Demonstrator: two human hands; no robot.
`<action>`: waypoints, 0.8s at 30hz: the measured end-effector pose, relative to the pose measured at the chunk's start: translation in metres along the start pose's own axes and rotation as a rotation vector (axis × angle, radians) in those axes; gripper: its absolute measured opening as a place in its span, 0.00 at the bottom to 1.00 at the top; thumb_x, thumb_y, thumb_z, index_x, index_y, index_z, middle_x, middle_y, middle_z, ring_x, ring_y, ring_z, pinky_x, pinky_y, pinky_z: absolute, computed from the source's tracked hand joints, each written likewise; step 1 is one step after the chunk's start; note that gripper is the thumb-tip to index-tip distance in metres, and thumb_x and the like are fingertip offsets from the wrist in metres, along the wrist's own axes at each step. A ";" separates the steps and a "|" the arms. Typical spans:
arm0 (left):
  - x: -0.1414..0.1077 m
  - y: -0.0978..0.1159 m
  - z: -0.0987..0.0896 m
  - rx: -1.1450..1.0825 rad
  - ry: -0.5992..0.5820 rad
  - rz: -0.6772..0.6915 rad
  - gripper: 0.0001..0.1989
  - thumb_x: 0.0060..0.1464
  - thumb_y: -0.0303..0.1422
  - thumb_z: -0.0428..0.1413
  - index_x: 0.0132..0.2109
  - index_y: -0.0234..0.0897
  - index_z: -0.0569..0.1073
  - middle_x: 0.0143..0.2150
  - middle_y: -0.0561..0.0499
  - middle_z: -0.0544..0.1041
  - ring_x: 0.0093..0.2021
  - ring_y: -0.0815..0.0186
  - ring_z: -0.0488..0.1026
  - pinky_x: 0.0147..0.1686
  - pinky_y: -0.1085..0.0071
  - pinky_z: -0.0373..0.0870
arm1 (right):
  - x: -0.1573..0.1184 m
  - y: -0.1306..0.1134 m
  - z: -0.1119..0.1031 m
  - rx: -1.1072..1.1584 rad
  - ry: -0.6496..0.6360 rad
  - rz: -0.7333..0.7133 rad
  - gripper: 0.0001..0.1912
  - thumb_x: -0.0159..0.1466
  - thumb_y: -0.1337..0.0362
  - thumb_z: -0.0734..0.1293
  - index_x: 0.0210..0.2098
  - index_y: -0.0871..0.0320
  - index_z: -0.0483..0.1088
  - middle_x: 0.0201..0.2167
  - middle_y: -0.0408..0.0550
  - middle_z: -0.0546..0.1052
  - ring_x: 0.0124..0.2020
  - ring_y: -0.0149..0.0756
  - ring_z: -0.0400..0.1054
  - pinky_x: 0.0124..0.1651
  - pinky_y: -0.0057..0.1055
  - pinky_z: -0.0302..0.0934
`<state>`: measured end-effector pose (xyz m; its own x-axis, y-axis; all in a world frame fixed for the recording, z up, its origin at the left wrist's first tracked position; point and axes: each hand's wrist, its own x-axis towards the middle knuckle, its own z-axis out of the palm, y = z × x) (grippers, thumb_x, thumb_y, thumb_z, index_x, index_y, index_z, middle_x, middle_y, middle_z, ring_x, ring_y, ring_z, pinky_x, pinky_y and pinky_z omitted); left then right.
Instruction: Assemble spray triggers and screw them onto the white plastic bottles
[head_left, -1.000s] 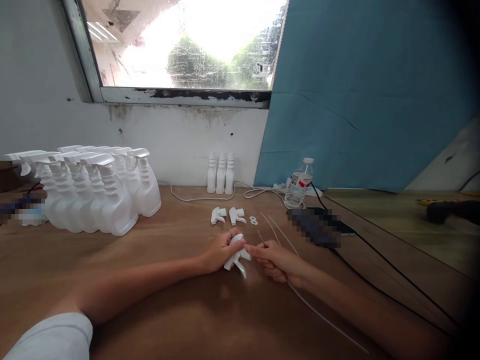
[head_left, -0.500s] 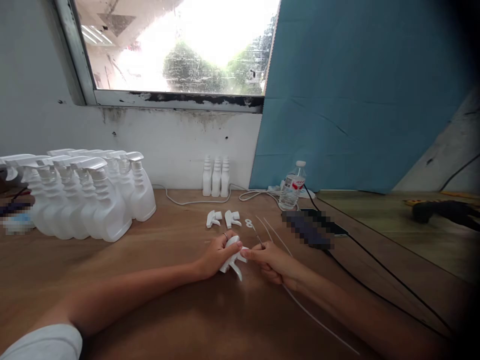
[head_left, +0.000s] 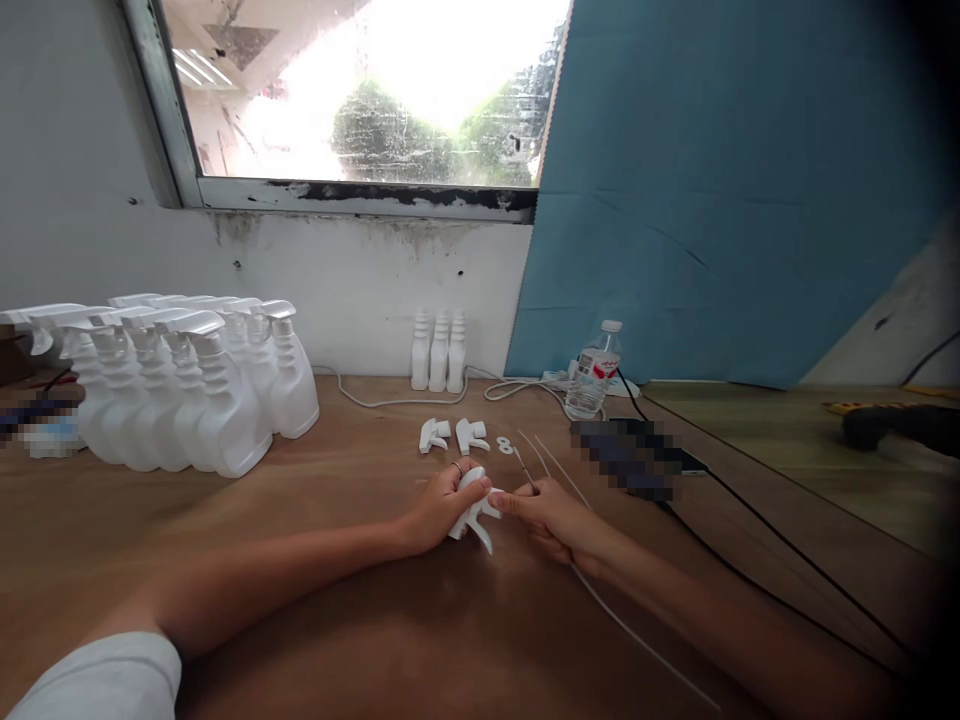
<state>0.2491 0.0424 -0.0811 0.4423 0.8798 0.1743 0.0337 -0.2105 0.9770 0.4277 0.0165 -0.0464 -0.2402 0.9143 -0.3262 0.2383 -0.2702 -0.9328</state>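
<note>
A white trigger spray head (head_left: 477,524) is gripped in my left hand (head_left: 444,505), its lever pointing down toward me. My right hand (head_left: 551,515) is closed at the right side of this spray head, with thumb and finger by its nozzle end. A thin tube (head_left: 523,465) sticks up from my right hand's fingers. Two more spray heads (head_left: 434,436) (head_left: 472,437) lie just beyond my left hand, with small white rings (head_left: 505,445) to their right. Thin white tubes (head_left: 637,638) run past and under my right hand.
Many white spray bottles (head_left: 232,410) stand at the left. Three slim white bottles (head_left: 439,352) stand against the wall. A clear water bottle (head_left: 594,375), a white cable (head_left: 390,403), a phone (head_left: 686,461) and black cables (head_left: 787,568) are at the right and back.
The whole view has shifted slightly, so things appear a little farther right. Both hands keep nearly the same hold around the spray head.
</note>
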 end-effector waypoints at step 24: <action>0.006 0.000 0.004 -0.123 0.021 -0.074 0.17 0.50 0.45 0.56 0.33 0.35 0.63 0.23 0.58 0.60 0.22 0.74 0.57 0.24 0.75 0.54 | -0.001 -0.001 0.007 -0.184 0.101 -0.066 0.31 0.47 0.45 0.71 0.14 0.55 0.47 0.04 0.31 0.47 0.07 0.19 0.39 0.12 0.24 0.29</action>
<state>0.2553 0.0464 -0.0808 0.4235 0.9000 0.1029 -0.0451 -0.0925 0.9947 0.4215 0.0137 -0.0457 -0.1677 0.9563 -0.2393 0.3950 -0.1572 -0.9051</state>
